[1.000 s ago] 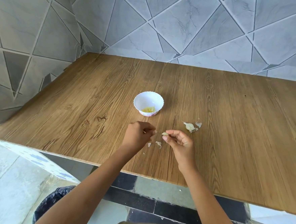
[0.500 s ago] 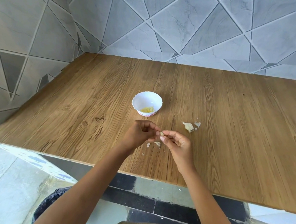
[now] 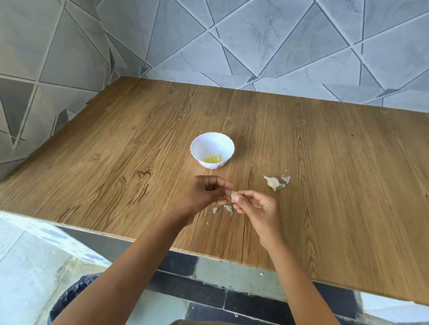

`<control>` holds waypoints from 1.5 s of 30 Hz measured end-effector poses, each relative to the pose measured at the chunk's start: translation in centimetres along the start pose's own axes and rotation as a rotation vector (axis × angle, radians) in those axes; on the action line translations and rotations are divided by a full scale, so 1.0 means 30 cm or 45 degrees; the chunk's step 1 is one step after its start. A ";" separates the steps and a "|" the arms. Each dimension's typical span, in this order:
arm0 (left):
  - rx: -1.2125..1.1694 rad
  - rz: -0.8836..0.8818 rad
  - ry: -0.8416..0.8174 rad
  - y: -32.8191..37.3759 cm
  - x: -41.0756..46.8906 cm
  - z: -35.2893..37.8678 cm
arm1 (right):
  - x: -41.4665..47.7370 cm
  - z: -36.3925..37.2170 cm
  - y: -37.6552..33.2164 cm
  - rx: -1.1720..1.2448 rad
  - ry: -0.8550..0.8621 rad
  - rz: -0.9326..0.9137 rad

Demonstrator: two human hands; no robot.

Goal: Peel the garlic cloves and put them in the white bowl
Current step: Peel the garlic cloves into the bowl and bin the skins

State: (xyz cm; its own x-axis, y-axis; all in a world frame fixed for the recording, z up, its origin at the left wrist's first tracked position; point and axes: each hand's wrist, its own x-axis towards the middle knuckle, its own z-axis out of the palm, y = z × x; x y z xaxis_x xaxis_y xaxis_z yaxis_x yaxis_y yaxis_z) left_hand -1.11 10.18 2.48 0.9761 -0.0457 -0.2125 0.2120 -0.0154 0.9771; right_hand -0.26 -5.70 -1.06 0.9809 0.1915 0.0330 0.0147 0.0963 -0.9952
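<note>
Wooden table (image 3: 106,167) | our left hand (image 3: 203,194) and right hand (image 3: 258,208) both pinched one garlic clove (image 3: 233,195) (fingertips meeting) | white bowl (image 3: 212,149) just beyond

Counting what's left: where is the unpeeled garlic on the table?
Head view: the unpeeled garlic lies on the table, right of the white bowl, beyond the right hand.

Wood-grain table (image 3: 333,196) vs grey geometric-tiled walls (image 3: 267,39), daylight.
</note>
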 end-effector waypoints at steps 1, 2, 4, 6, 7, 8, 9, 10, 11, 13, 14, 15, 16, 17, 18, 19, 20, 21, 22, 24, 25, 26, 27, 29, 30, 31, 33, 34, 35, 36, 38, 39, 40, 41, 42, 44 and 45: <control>0.004 -0.011 0.008 -0.001 -0.001 0.001 | 0.001 0.001 0.002 0.007 0.001 0.015; 0.003 -0.017 0.018 -0.003 -0.003 0.001 | 0.002 0.002 0.005 0.015 -0.005 0.031; -0.044 -0.024 0.028 -0.007 -0.006 0.000 | 0.005 0.002 0.008 0.040 -0.017 0.069; -0.107 -0.039 0.019 -0.008 -0.009 -0.001 | 0.006 0.000 0.009 0.048 -0.021 0.102; -0.131 -0.050 0.013 -0.008 -0.011 -0.002 | 0.005 -0.001 0.011 0.053 -0.017 0.112; -0.155 -0.060 0.008 -0.009 -0.011 -0.004 | 0.004 -0.002 0.011 0.051 -0.009 0.117; -0.178 -0.069 0.004 -0.010 -0.012 -0.006 | 0.003 -0.002 0.014 0.017 0.008 0.100; -0.198 -0.076 0.000 -0.012 -0.011 -0.009 | 0.003 -0.004 0.021 -0.071 0.031 0.051; -0.210 -0.080 -0.002 -0.013 -0.011 -0.014 | 0.004 -0.006 0.030 -0.216 0.057 -0.035; -0.215 -0.090 0.008 -0.017 -0.008 -0.025 | 0.006 -0.007 0.052 -0.534 0.105 -0.222; -0.209 -0.092 0.022 -0.019 -0.006 -0.031 | 0.005 -0.005 0.060 -0.658 0.138 -0.282; -0.189 -0.086 0.038 -0.020 -0.006 -0.036 | 0.005 -0.002 0.067 -0.756 0.169 -0.329; -0.153 -0.075 0.057 -0.022 -0.006 -0.042 | 0.005 0.001 0.072 -0.829 0.185 -0.373; -0.099 -0.059 0.080 -0.022 -0.006 -0.048 | 0.006 0.005 0.075 -0.892 0.183 -0.425; -0.023 -0.040 0.114 -0.023 -0.004 -0.056 | 0.006 0.007 0.080 -0.950 0.164 -0.475; 0.084 -0.020 0.162 -0.025 0.000 -0.070 | 0.002 0.010 0.081 -1.008 0.150 -0.513; 0.204 -0.006 0.228 -0.030 0.009 -0.088 | -0.003 0.009 0.087 -1.057 0.140 -0.534; 0.312 0.003 0.303 -0.037 0.021 -0.110 | -0.010 0.006 0.091 -1.091 0.138 -0.542; 0.393 0.006 0.378 -0.045 0.037 -0.133 | -0.015 0.003 0.093 -1.116 0.140 -0.546; 0.557 0.017 0.526 -0.057 0.068 -0.177 | -0.032 -0.006 0.102 -1.171 0.127 -0.530; 0.652 0.026 0.604 -0.058 0.079 -0.194 | -0.041 -0.014 0.110 -1.210 0.112 -0.507; 0.735 0.038 0.670 -0.061 0.090 -0.210 | -0.051 -0.021 0.117 -1.266 0.102 -0.475; 0.794 0.047 0.710 -0.062 0.100 -0.222 | -0.058 -0.028 0.125 -1.332 0.095 -0.441; 0.884 0.039 0.729 -0.073 0.114 -0.239 | -0.069 -0.041 0.142 -1.465 0.094 -0.407; 0.931 0.031 0.725 -0.080 0.118 -0.242 | -0.072 -0.045 0.148 -1.513 0.092 -0.399; 0.976 0.039 0.716 -0.085 0.118 -0.242 | -0.075 -0.048 0.151 -1.542 0.091 -0.395; 1.055 0.101 0.689 -0.091 0.113 -0.238 | -0.075 -0.048 0.154 -1.545 0.104 -0.388; 1.087 0.148 0.681 -0.089 0.105 -0.228 | -0.076 -0.047 0.152 -1.531 0.108 -0.376; 1.109 0.203 0.672 -0.082 0.094 -0.213 | -0.076 -0.045 0.150 -1.515 0.111 -0.367; 1.122 0.267 0.641 -0.076 0.084 -0.193 | -0.076 -0.044 0.152 -1.502 0.114 -0.370; 1.169 0.389 0.462 -0.065 0.069 -0.134 | -0.076 -0.045 0.152 -1.470 0.112 -0.374; 1.234 0.406 0.340 -0.063 0.064 -0.100 | -0.076 -0.047 0.153 -1.444 0.119 -0.378; 1.324 0.392 0.236 -0.063 0.063 -0.068 | -0.074 -0.048 0.154 -1.412 0.132 -0.384; 1.415 0.358 0.165 -0.068 0.065 -0.042 | -0.073 -0.049 0.155 -1.379 0.145 -0.384; 1.493 0.324 0.126 -0.072 0.065 -0.017 | -0.075 -0.050 0.154 -1.351 0.157 -0.380; 1.602 0.301 0.101 -0.083 0.059 0.018 | -0.081 -0.049 0.150 -1.314 0.172 -0.371; 1.625 0.311 0.080 -0.087 0.053 0.031 | -0.083 -0.047 0.148 -1.303 0.178 -0.372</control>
State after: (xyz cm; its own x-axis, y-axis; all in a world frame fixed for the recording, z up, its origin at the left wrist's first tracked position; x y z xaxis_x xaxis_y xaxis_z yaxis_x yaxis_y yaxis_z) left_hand -0.16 9.20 -0.40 0.9907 -0.1360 0.0034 -0.1312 -0.9485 0.2883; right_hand -2.36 -7.14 -5.67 0.9256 0.1737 0.3363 0.3441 -0.7564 -0.5563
